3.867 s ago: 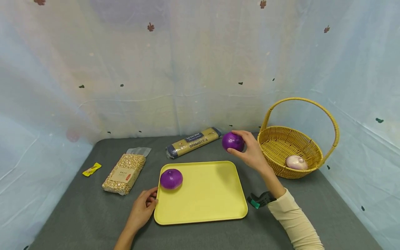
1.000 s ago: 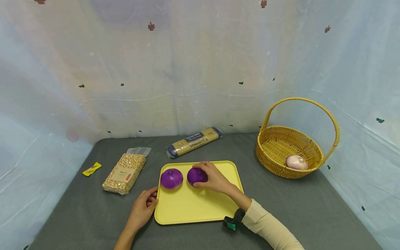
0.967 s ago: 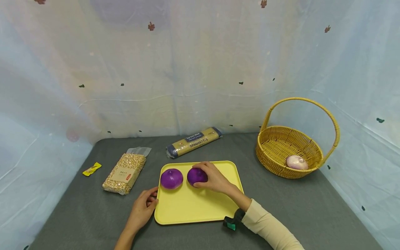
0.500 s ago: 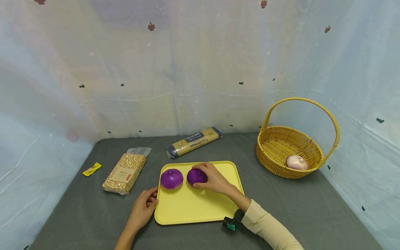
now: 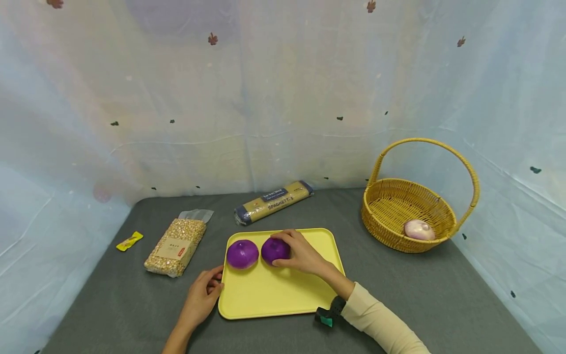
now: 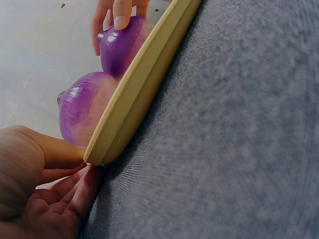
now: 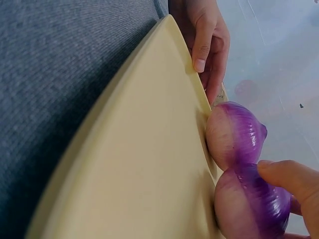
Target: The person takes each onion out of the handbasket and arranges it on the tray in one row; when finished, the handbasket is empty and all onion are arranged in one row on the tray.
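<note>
My right hand grips a shiny purple onion with thumb and fingers, on the yellow tray. Just left of it on the tray sits another purple onion; seen from the right wrist, the left onion and the gripped onion appear to touch or nearly so. At the tray's left edge, my left hand pinches the rim. In the left wrist view its thumb is on top of the tray edge and its fingers are beneath.
A wicker basket with a tall handle stands at the right, holding a pale pinkish bulb. Behind the tray lies a spaghetti packet. To the left are a bag of yellowish grains and a small yellow packet.
Since the oldest frame, my right hand has brought the purple onion from beside the basket down onto the tray. In the last half second it shifted slightly left. My left hand stayed put.
</note>
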`<state>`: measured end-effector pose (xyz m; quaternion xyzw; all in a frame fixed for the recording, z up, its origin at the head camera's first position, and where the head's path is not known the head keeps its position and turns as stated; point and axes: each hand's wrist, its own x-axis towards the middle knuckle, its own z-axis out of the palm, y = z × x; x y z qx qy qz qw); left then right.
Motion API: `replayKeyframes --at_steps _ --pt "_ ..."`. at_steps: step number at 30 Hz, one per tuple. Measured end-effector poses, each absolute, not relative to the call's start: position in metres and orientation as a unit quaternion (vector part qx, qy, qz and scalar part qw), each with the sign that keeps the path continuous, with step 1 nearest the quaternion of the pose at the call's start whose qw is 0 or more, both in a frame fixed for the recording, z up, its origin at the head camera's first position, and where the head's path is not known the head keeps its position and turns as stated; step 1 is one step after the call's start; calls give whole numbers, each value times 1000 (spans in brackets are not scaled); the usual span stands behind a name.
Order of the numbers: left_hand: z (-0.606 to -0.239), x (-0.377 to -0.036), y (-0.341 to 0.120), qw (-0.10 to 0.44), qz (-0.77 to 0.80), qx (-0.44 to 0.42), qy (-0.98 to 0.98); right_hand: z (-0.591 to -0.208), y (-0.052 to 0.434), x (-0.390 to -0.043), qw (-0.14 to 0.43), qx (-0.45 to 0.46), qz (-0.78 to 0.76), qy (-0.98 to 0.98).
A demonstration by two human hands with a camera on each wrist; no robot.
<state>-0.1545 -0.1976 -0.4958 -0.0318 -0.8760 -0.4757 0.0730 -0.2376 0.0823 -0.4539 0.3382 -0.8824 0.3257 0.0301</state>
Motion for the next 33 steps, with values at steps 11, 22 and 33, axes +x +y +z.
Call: replayKeyframes --at_steps 11,22,33 --pt "-497 -154 -197 73 -472 -27 -878 -455 82 -237 35 339 328 -881" --pt "-497 -155 -198 82 -474 -37 -876 -452 82 -236 37 335 327 -883" --pt "-498 -154 -199 92 -475 -50 -874 -447 88 -237 53 328 333 -882"
